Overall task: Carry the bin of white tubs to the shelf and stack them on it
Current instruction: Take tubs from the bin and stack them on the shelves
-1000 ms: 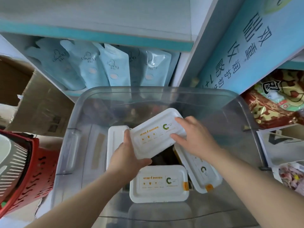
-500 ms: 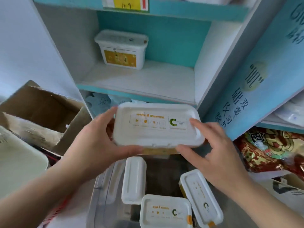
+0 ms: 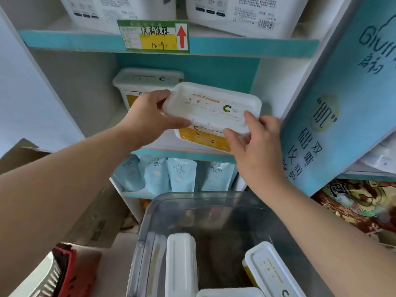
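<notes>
Over shelf (image 3: pixel 150 133) now: tub (image 3: pixel 212 108) raised from bin (image 3: pixel 192 202), both hands gripping.

Shelf tag (image 3: pixel 153 36): "12.9", red arrow. Blue pouches (image 3: pixel 181 175): "Giving". Side panel (image 3: pixel 342 108): "Giving".

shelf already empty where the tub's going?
No: one white tub already stands at the back left of that shelf, behind the tub held by the left hand and right hand.

White shelf (image 3: pixel 102 127) carries 1 lidded tub (image 3: pixel 137 84) at back.
</notes>
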Demonstrator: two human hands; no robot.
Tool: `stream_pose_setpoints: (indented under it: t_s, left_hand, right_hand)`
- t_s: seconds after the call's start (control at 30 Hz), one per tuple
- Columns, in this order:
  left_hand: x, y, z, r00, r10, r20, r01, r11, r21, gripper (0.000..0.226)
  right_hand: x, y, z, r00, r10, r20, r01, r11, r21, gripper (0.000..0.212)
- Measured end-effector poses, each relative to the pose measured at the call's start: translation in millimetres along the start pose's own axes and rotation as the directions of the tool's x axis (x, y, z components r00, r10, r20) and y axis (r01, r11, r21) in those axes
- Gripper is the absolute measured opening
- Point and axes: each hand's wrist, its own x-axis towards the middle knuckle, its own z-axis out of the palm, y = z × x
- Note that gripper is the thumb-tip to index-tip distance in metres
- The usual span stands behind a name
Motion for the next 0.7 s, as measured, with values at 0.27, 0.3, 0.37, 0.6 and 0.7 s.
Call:
stream_pose_setpoints:
  t_s: [0.27,0.3,0.37,0.6,0.7]
  left_hand:
    - [61,-31,31,1.0,0.031,0.003,-0.031,0.999,0.027,0.041]
    - [67,-32,34,0.999,0.042,0.013,-0.043,0.999,0.034,0.041]
    - [77,-31,38,0.998,0.057,0.028,-0.058,0.997,0.057,0.04]
    - [102,-22,53,0.995,0.1,-0.019,-0.095,0.978,0.187,0.034]
    - [108,-18,60,0.989,0.089,-0.116,-0.061,0.972,0.228,0.035]
  right_hand:
    - [31,16,30,0.996,0.083,0.025,-0.078,0.981,-0.177,0.05]
    - [34,18,32,0.995,0.094,0.018,-0.088,0.975,-0.205,0.049]
    - [39,20,36,0.992,0.129,0.004,-0.124,0.963,-0.238,0.047]
    - [65,22,51,0.97,0.239,-0.04,-0.242,0.936,-0.257,0.045]
    - [72,21,55,0.962,0.27,-0.041,-0.272,0.935,-0.229,0.043]
